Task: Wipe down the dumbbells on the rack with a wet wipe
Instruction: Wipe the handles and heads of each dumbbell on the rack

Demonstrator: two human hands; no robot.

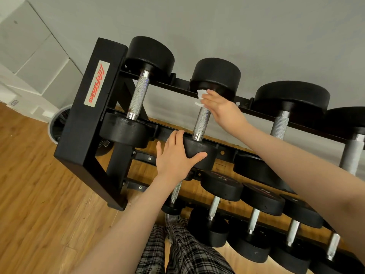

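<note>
A black two-tier rack (83,123) holds black dumbbells with knurled steel handles. My right hand (221,109) presses a white wet wipe (200,96) against the top of the handle of the second dumbbell (201,123) on the upper tier, just under its far head (216,76). My left hand (175,155) is wrapped over that dumbbell's near head (203,149), fingers on top and thumb along the front. The first dumbbell (138,91) lies to the left, untouched.
Larger dumbbells (292,99) continue to the right on the upper tier. Several smaller dumbbells (221,186) fill the lower tier. A grey wall is behind, wooden floor (39,184) to the left, a round bin (57,125) beside the rack. My plaid trousers (177,250) show below.
</note>
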